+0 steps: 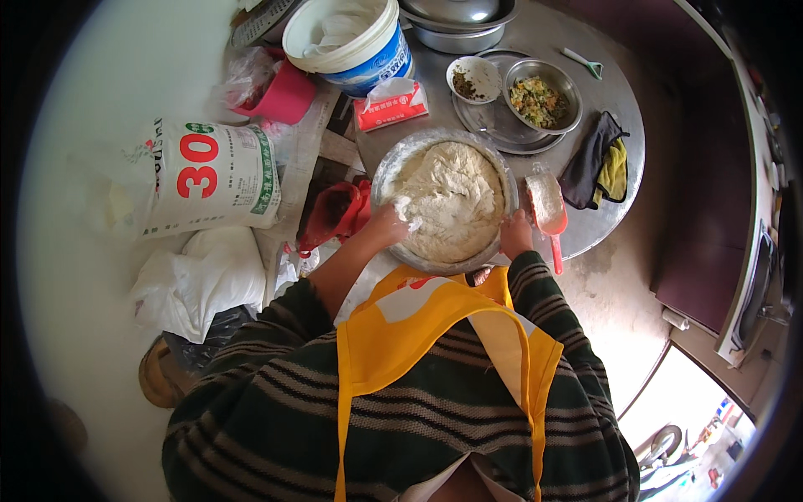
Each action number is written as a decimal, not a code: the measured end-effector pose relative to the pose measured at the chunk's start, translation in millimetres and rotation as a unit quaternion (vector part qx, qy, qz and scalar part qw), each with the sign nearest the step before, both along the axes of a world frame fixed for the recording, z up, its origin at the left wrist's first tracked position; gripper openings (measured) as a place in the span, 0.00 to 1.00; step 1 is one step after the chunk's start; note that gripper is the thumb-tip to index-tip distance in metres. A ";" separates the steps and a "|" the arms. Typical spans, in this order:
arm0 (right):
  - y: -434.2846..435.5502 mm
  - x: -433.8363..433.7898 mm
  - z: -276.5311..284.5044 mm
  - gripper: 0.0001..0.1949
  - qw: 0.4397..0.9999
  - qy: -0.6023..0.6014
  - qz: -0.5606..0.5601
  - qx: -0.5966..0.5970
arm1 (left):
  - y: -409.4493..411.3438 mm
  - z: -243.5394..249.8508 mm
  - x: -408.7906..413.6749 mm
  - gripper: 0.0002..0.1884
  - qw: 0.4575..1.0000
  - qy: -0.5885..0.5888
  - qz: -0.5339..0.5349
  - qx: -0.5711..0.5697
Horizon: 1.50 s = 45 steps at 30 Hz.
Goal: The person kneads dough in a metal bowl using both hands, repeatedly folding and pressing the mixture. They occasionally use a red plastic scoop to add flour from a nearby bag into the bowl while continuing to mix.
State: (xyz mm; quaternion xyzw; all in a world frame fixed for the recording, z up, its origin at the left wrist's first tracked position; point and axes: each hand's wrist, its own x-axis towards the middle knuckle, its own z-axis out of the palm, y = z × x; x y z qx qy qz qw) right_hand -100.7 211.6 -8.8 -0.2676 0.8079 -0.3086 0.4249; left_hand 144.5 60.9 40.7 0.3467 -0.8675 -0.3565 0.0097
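A large metal basin (509, 182) stands at the near edge of the round metal table, holding a rough mass of pale dough (455, 194). My left hand (392, 223) is at the basin's left side, its fingers white with flour and reaching over the rim against the dough; how far they are closed is hard to see. My right hand (516, 233) grips the basin's right rim, with the fingers curled. Just right of that hand lies a red scoop (551, 219) with flour in it, its handle over the table edge.
Behind the basin are a tissue pack (392, 113), a plastic bucket (370, 63), a tray (521, 145) with a white bowl (473, 80) and a metal bowl of chopped filling (542, 97). Cloths (593, 163) and a peeler (583, 63) lie right; a flour sack (213, 176) is left.
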 end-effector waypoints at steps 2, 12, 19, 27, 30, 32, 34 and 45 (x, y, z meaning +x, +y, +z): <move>-0.6 0.9 6.5 0.10 1.000 -0.001 0.000 0.000 | -0.7 -31.0 10.2 0.15 0.988 -0.123 0.032 0.085; 1.5 1.8 -4.0 0.10 0.998 0.064 0.019 0.002 | -13.9 -151.2 5.2 0.17 0.676 0.131 0.486 0.538; 4.1 4.9 -6.4 0.12 0.998 0.049 0.027 0.012 | 19.8 -10.2 -87.6 0.17 0.988 0.110 0.028 0.109; 2.9 10.1 -5.8 0.13 0.994 0.096 0.044 0.022 | 21.7 -48.9 -116.1 0.14 0.974 -0.191 -0.074 -0.098; 7.1 10.5 -7.1 0.13 0.990 0.131 0.054 -0.008 | 13.9 -75.5 -120.2 0.08 0.980 -0.188 0.049 -0.041; 8.9 9.6 -9.4 0.11 0.992 0.114 0.041 -0.025 | 8.8 -82.9 -121.1 0.09 0.978 -0.201 0.034 -0.043; 7.6 8.1 -14.0 0.11 0.994 0.101 0.031 -0.016 | 6.4 -81.8 -118.3 0.10 0.961 -0.254 -0.093 -0.060; 2.5 8.1 -7.7 0.12 0.998 0.065 0.001 -0.020 | -29.9 -27.1 -0.3 0.13 0.997 -0.054 -0.058 0.026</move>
